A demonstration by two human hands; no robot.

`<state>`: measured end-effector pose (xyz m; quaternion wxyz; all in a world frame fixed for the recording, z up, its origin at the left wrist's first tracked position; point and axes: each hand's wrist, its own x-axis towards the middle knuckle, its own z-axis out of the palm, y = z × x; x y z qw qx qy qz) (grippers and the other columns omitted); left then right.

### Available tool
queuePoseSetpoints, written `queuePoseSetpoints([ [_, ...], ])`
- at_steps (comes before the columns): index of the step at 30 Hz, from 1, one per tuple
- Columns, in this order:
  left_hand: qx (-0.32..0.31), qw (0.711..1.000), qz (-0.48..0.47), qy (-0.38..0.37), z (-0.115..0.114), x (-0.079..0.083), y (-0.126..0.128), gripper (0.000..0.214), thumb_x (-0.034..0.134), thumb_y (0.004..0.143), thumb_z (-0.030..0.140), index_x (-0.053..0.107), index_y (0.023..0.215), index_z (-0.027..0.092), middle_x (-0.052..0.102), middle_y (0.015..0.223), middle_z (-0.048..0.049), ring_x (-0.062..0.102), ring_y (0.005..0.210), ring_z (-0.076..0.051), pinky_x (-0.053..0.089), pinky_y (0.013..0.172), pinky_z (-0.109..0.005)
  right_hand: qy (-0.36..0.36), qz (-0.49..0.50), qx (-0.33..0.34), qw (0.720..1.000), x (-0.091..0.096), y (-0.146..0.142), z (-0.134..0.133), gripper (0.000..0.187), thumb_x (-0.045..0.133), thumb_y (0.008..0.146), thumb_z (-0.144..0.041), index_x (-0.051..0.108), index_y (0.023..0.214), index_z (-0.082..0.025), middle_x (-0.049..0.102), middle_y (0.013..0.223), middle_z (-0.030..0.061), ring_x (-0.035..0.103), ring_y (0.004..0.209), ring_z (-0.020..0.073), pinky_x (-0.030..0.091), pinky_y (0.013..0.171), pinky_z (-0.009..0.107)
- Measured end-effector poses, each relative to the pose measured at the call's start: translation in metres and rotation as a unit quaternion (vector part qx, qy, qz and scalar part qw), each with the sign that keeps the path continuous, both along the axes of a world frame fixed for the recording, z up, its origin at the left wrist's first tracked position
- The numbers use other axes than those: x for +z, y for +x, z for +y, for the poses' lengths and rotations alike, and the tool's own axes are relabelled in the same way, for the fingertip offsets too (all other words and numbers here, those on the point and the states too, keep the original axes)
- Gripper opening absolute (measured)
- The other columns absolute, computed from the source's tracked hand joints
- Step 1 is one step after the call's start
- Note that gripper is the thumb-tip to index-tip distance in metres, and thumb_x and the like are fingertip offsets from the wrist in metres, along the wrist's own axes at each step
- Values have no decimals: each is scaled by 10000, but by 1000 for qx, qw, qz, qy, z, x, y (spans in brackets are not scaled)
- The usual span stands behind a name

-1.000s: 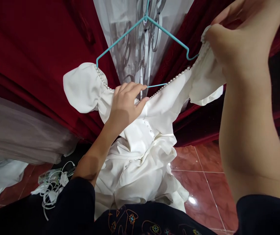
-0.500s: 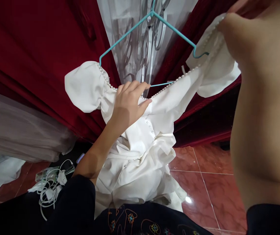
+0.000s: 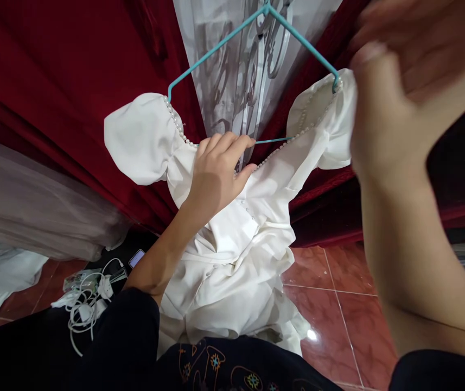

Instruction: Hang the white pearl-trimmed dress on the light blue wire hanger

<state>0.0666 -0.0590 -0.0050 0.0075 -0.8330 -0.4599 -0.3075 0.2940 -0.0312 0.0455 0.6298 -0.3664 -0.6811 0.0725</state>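
Observation:
A white dress (image 3: 232,271) with a pearl-trimmed neckline hangs on a teal wire hanger (image 3: 211,54). Its left puff sleeve (image 3: 138,136) sits over the hanger's left end, and its right puff sleeve (image 3: 322,119) now sits over the right end. My left hand (image 3: 216,174) is closed on the neckline at the middle, fingers curled over the trim by the hanger's lower bar. My right hand (image 3: 395,108) is raised beside the right sleeve with its thumb at the sleeve's edge. Its fingers are smeared by motion.
Dark red curtains (image 3: 53,81) hang behind, with a sheer white panel over a metal grille (image 3: 252,70) between them. Grey tulle (image 3: 32,212) lies at the left. White cables (image 3: 86,304) and a phone (image 3: 137,258) lie on the glossy red tile floor (image 3: 338,304).
My right hand has pulled the right sleeve up and over the hanger's right end, and now blurs beside it. The left hand has kept its grip on the neckline.

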Motion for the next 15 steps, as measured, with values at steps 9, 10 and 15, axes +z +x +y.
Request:
queuePoseSetpoints([
  [9,-71,996,-46,39,4,-12,-13,313,568,1071,237,690,1359,255,716,1402,-56,639,1322,-255,456,1225,-484,21,-289,-122,949,-106,-29,-5,455,530,1023,-441,598,1431,-250,713,1311,109,653,1200,326,436,1123,557],
  [10,-67,994,-52,64,4,-11,-19,299,549,1086,250,696,1346,271,704,1419,-52,619,1365,-247,456,1242,-486,23,-276,-122,953,-109,-30,-5,463,528,1025,-429,587,1451,-259,701,1337,108,642,1235,333,419,1137,556],
  [15,123,954,-145,232,14,4,-51,453,767,977,281,643,1413,300,541,1566,-75,402,1565,-270,291,1376,-519,9,-261,-120,958,-103,-33,-8,409,508,1002,-360,643,1375,-261,695,1288,107,626,1242,347,385,1150,575],
])
